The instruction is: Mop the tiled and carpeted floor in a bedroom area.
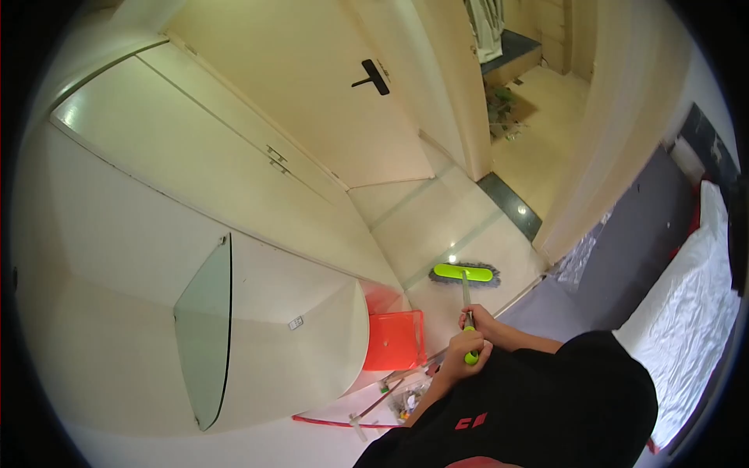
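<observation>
Head view: left hand (pixel 466 351) partly hides mop handle (pixel 467 295).

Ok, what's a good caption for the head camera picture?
Both hands hold a green, grey-fringed mop pointing toward the pale floor.

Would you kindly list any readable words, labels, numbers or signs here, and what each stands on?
There is no text that I can read out.
Black shirt: a small red mark, no clear word.
Small white remote-like object: markings too small to read.
Green mop head: no lettering seen.
</observation>
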### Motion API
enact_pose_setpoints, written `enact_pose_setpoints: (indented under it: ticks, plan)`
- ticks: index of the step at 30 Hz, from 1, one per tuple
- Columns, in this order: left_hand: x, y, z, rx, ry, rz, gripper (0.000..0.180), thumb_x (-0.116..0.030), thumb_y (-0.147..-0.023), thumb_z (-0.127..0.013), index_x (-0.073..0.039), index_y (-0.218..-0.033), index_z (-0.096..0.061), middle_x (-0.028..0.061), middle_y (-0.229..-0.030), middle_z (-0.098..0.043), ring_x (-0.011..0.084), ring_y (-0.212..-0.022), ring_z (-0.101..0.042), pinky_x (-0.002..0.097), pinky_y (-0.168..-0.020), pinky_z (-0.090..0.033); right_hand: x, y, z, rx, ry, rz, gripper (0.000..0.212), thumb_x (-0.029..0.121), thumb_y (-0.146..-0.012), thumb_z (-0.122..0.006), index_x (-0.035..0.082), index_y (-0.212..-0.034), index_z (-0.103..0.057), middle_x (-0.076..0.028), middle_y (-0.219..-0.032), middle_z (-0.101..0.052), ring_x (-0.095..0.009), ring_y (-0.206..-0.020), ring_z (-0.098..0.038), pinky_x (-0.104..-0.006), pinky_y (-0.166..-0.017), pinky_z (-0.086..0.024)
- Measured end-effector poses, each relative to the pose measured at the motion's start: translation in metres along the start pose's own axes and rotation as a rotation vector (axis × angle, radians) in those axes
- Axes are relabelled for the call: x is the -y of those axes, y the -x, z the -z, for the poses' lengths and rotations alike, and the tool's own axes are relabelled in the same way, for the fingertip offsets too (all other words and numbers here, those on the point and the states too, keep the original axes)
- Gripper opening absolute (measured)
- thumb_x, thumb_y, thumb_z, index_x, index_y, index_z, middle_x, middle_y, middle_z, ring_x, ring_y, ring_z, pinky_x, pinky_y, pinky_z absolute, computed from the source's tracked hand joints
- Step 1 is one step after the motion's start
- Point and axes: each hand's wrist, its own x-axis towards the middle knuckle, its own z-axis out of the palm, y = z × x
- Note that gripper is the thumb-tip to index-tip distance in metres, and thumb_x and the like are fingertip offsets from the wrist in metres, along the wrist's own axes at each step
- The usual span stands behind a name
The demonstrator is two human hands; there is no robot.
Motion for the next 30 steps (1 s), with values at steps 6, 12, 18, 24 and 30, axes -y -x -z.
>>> enact_pose_setpoints:
  ticks: [6,12,18,24,30]
  plan:
    - [0.043,-0.069,-0.002,0.109,0.021,-0.104,0.023,-0.008,-0.077,-0.065,-0.004,-0.063,-0.047,0.0102,-0.064,-0.047,0.0287,-0.059,-0.049,0.0383,-0.054,-0.037,0.072,-0.028,-0.030,-0.020,0.121,-0.006,0.015,0.015,-0.081,-0.051,0.008,-0.074,-0.040,-0.001,-0.060,-0.044,-0.012,-0.052,-0.044,-0.0260,-0.050,-0.043]
    - [0.104,-0.131,0.027,0.285,0.123,-0.186,0.021,-0.011,-0.076,-0.064,-0.005,-0.064,-0.047,0.0102,-0.062,-0.047,0.0303,-0.059,-0.050,0.0395,-0.054,-0.038,0.127,-0.089,-0.042,-0.126,0.297,-0.045,0.015,0.020,-0.084,-0.050,0.007,-0.081,-0.042,-0.004,-0.060,-0.048,-0.016,-0.052,-0.048,-0.0287,-0.048,-0.043]
    - [0.164,-0.207,0.102,0.210,0.303,-0.071,0.016,-0.010,-0.076,-0.062,-0.004,-0.065,-0.052,0.0118,-0.059,-0.054,0.0323,-0.057,-0.055,0.0388,-0.055,-0.042,0.183,-0.106,-0.154,-0.137,0.473,-0.130,0.018,0.022,-0.084,-0.053,0.007,-0.090,-0.046,-0.004,-0.064,-0.053,-0.016,-0.057,-0.052,-0.0298,-0.054,-0.046]
    - [0.209,-0.280,0.190,-0.125,0.121,-0.170,0.020,-0.007,-0.077,-0.064,-0.003,-0.062,-0.051,0.0124,-0.055,-0.052,0.0279,-0.049,-0.054,0.0349,-0.048,-0.041,0.226,-0.173,-0.217,0.091,0.923,0.392,0.025,0.026,-0.086,-0.055,0.009,-0.103,-0.050,-0.004,-0.079,-0.054,-0.014,-0.071,-0.054,-0.0279,-0.064,-0.047]
    - [0.245,-0.338,0.252,-0.430,-0.009,-0.014,0.022,-0.008,-0.076,-0.066,-0.005,-0.063,-0.048,0.0106,-0.056,-0.048,0.0293,-0.050,-0.051,0.0357,-0.049,-0.039,0.247,-0.274,-0.213,0.356,1.220,0.671,0.030,0.024,-0.084,-0.058,0.010,-0.110,-0.053,-0.003,-0.090,-0.053,-0.012,-0.081,-0.053,-0.0276,-0.073,-0.046]
